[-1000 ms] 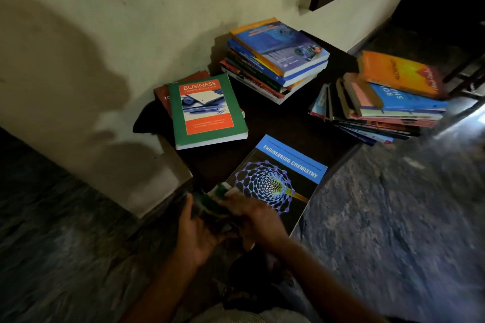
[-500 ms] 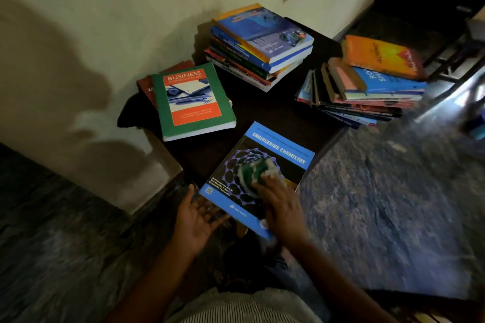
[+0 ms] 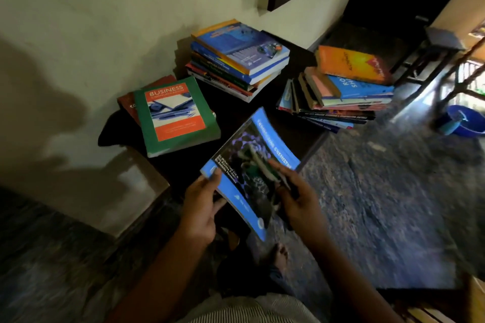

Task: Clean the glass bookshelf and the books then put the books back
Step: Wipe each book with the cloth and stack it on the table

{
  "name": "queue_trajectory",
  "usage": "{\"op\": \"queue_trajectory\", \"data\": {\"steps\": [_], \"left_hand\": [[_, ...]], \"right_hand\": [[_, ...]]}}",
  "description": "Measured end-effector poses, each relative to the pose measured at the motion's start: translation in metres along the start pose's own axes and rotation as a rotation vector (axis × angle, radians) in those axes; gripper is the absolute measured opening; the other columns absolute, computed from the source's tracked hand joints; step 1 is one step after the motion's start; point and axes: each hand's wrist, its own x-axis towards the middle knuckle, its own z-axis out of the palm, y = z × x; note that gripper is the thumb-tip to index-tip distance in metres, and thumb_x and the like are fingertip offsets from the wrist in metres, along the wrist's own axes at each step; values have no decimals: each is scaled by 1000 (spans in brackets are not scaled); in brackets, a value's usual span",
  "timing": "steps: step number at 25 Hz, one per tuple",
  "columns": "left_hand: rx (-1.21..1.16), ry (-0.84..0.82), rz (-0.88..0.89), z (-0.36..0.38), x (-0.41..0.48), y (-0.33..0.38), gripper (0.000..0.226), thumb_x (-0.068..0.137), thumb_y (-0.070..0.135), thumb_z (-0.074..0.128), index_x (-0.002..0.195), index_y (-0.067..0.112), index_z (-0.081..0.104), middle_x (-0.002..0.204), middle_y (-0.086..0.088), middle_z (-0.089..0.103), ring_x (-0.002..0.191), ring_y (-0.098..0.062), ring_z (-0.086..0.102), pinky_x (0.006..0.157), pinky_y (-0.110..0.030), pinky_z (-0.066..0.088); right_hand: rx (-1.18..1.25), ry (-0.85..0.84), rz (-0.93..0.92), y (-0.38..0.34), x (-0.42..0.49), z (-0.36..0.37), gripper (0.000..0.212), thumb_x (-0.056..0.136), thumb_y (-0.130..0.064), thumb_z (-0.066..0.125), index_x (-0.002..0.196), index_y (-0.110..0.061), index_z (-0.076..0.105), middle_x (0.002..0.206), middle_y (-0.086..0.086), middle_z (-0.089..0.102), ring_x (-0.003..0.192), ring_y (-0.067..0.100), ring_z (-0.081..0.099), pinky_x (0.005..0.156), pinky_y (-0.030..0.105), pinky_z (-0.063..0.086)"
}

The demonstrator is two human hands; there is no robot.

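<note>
We hold the chemistry book (image 3: 270, 136) lifted and tilted over the near edge of the dark table (image 3: 236, 110). Our left hand (image 3: 200, 204) clasps its lower left edge, thumb on the cover. Our right hand (image 3: 299, 199) is closed round a green and white cloth (image 3: 258, 165), which lies against the cover; motion blurs the exact finger hold.

Behind the book, a green book (image 3: 173, 115) lies flat on a red book (image 3: 126, 105) at the table's left. A back stack (image 3: 238, 57) sits against the wall (image 3: 105, 21). A right stack (image 3: 338, 102), topped by an orange book (image 3: 351, 63), overhangs the table's right side. Our raised book hides part of the tabletop. A blue basin (image 3: 464, 120) stands on the floor (image 3: 380, 191) well to the right. A bare foot (image 3: 279, 254) shows below the book.
</note>
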Motion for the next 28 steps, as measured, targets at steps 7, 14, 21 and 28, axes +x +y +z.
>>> {"op": "queue_trajectory", "data": {"steps": [7,14,21,28], "left_hand": [[793,-128,1212,34,20,13,35,93,14,47,128,11,52,138,8,48,128,-30,43,101,-40,37],[1792,-448,1429,-68,69,-112,91,74,16,55,150,34,7,158,13,5,146,-17,2,111,-58,5],[1567,-366,1281,-90,53,-89,45,98,37,30,143,35,32,150,-8,31,139,-30,25,108,-53,23],[68,154,-80,-70,50,-54,39,98,16,45,136,8,42,130,-12,52,116,-29,50,95,-22,39]], "right_hand": [[147,244,58,-23,21,-30,48,92,9,45,120,-28,58,70,-8,65,54,3,52,51,16,43],[37,193,310,3,-16,-22,47,93,7,43,121,-29,56,68,0,62,54,3,57,51,18,46],[-197,-29,259,32,44,12,47,93,1,47,121,-36,55,84,-6,64,60,12,60,56,30,50],[-679,-94,196,77,141,55,70,82,2,49,145,-24,32,154,4,25,135,26,33,101,40,38]]}}
